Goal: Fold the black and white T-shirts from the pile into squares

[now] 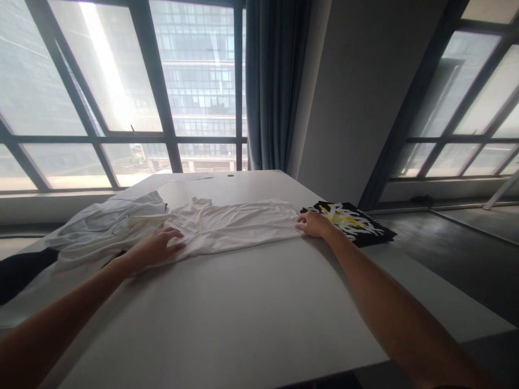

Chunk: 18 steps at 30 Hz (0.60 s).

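Note:
A white T-shirt (pixel 243 224) lies stretched sideways across the table, wrinkled toward its left end. My left hand (pixel 160 246) is on the left part of the shirt, its fingers apart and pointing right. At the shirt's right end, my right hand (pixel 313 223) has its fingers curled at the cloth's edge; whether the cloth is pinched between them is partly hidden. Just beyond my right hand sits a folded black garment (pixel 357 224) with a white and yellow print.
A loose heap of white clothes (pixel 105 221) spreads at the left, with a dark cloth (pixel 24 273) beside it. The white table (pixel 251 308) reaches back toward the windows (pixel 198 70). A blue curtain (pixel 270 86) hangs behind it. Grey floor (pixel 438 243) shows at the right.

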Tool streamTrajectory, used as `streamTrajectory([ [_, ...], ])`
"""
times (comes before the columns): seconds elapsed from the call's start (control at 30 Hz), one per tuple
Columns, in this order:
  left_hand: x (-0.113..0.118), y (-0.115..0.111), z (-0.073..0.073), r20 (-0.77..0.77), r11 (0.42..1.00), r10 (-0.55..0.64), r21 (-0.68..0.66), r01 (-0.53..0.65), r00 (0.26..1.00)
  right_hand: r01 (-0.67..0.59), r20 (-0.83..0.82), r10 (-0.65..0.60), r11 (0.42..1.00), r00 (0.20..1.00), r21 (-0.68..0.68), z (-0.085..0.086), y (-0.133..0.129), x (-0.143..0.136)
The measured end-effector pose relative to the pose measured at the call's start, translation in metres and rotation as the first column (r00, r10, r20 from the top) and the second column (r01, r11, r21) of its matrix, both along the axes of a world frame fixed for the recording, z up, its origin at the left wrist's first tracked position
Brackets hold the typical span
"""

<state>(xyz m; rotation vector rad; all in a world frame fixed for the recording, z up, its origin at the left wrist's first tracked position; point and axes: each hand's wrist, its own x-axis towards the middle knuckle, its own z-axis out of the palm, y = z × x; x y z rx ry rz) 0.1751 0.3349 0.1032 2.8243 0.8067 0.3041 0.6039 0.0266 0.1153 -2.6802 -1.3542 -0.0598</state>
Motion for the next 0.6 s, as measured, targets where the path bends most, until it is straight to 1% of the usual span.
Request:
streamTrajectory([
  [0.07,-0.014,-0.006,-0.002,-0.076,0.998,-0.04,-0.058,0.035,0.996,-0.017,-0.057,0.013,0.998,0.998,-0.065,0.001,-0.003,0.001],
  [0.13,-0.027,-0.008,-0.003,-0.143,0.988,-0.083,-0.14,0.063,0.986,-0.068,-0.135,0.054,0.992,0.989,-0.103,0.002,-0.008,0.003],
  [0.23,-0.046,-0.005,-0.001,-0.138,0.971,-0.114,-0.227,0.08,0.984,-0.155,-0.235,0.126,0.982,0.964,-0.107,0.004,-0.015,0.005],
  [0.3,-0.057,-0.002,0.002,-0.105,0.961,-0.115,-0.263,0.084,0.988,-0.154,-0.232,0.128,0.983,0.964,-0.1,0.005,-0.018,0.005],
  [0.43,-0.074,0.007,0.01,-0.049,0.951,-0.086,-0.302,0.067,0.995,-0.108,-0.132,0.096,0.991,0.987,-0.084,0.003,-0.017,0.004],
  [0.53,-0.079,0.011,0.015,-0.004,0.956,-0.04,-0.29,0.037,0.999,-0.1,-0.103,0.091,0.991,0.991,-0.087,0.004,-0.017,0.004],
  [0.6,-0.08,0.01,0.02,0.007,0.953,-0.042,-0.298,0.043,0.999,-0.091,-0.13,0.077,0.99,0.989,-0.111,0.007,-0.02,0.004],
])
